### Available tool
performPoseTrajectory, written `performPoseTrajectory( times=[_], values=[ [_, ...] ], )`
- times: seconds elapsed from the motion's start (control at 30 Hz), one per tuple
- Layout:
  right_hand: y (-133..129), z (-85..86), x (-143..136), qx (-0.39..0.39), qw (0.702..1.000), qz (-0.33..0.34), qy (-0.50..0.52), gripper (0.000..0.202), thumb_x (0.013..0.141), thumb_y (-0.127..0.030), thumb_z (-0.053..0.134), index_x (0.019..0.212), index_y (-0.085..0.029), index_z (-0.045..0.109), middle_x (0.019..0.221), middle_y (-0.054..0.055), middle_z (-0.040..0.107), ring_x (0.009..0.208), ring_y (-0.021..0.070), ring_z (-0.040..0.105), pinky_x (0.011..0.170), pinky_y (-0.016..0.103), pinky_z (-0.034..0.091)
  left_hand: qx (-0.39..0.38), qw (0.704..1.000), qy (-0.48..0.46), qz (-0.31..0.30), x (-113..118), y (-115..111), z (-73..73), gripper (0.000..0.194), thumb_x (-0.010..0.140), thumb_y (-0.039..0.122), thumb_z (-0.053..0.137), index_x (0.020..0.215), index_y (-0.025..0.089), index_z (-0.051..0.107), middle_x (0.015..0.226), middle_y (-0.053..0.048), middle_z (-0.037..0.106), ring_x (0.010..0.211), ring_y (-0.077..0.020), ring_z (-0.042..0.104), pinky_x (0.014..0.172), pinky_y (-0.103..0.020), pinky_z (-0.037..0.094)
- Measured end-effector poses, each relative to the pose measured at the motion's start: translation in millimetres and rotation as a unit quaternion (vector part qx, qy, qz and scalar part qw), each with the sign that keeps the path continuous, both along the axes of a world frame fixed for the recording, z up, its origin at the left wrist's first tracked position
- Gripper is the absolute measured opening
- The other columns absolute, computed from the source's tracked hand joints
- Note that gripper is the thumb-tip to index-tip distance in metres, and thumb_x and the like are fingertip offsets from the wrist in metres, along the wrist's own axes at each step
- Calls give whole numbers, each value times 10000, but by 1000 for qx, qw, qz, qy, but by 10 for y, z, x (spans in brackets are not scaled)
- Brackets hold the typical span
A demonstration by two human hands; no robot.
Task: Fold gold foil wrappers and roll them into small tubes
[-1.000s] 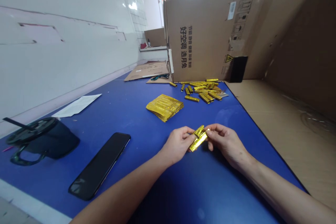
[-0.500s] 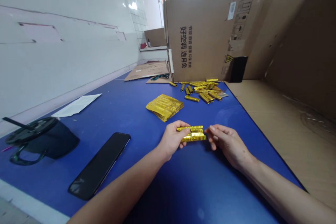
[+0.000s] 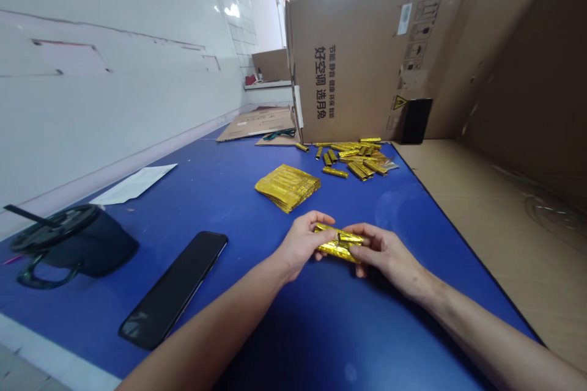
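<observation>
- Our left hand (image 3: 299, 247) pinches the gold foil piece (image 3: 336, 250).
- Our right hand (image 3: 389, 258) pinches its right end.
- The gold stack (image 3: 288, 187) lies beyond, on our bench (image 3: 229, 195).

Folded foil piece (image 3: 338, 250): shiny gold, bright glints. Foil stack (image 3: 288, 186): duller gold, speckled glitter pattern. Foil tubes (image 3: 376, 167): same gold. Bench (image 3: 220, 195): solid deep blue. Smartphone (image 3: 177, 287): black. Lidded mug (image 3: 98, 244): dark blue-green, mottled handle (image 3: 32, 278). Paper (image 3: 135, 185): white. Cardboard box (image 3: 367, 61): brown, black Chinese print, yellow-and-black warning triangle (image 3: 400, 102).
</observation>
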State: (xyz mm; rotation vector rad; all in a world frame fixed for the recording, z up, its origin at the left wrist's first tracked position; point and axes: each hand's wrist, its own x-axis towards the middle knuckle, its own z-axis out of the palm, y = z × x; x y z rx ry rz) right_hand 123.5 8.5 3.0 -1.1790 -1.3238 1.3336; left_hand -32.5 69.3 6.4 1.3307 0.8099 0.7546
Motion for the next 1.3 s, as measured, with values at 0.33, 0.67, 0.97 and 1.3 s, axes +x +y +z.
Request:
performPoseTrajectory(
  times=[0.33, 0.67, 0.97, 1.3],
  values=[
    [28, -47, -22, 24, 996, -72, -49, 291, 748, -406, 464, 804, -138, 563, 442, -34, 526, 388, 100, 465, 432, 219, 333, -7, 999, -20, 37, 7, 5, -10, 220, 653, 196, 542, 856, 130, 491, 629, 12, 510, 442, -53, 451, 358, -149, 313],
    [-50, -39, -58, 67, 992, -49, -94, 308, 786, -426, 452, 679, -165, 575, 551, -17, 531, 503, 105, 468, 480, 218, 358, -15, 1000, -17, -14, -3, 22, -53, 153, 673, 254, 551, 753, 134, 499, 551, 26, 498, 399, -49, 419, 344, -149, 296],
    [-17, -73, -50, 24, 999, -40, -5, 386, 730, -522, 489, 632, -152, 536, 549, -19, 501, 502, 102, 428, 498, 232, 341, -2, 996, 2, -92, -35, 2, -34, 172, 703, 264, 537, 805, 126, 530, 603, 15, 516, 413, -40, 424, 362, -145, 310],
    [-22, -54, -70, 3, 1000, 0, -22, 347, 716, -493, 530, 630, -157, 503, 503, -51, 460, 443, 64, 368, 434, 204, 279, -26, 1000, -16, -5, 53, -78, -77, 278, 664, 345, 607, 801, 137, 486, 561, 41, 477, 429, -57, 442, 351, -147, 320]
  ],
)
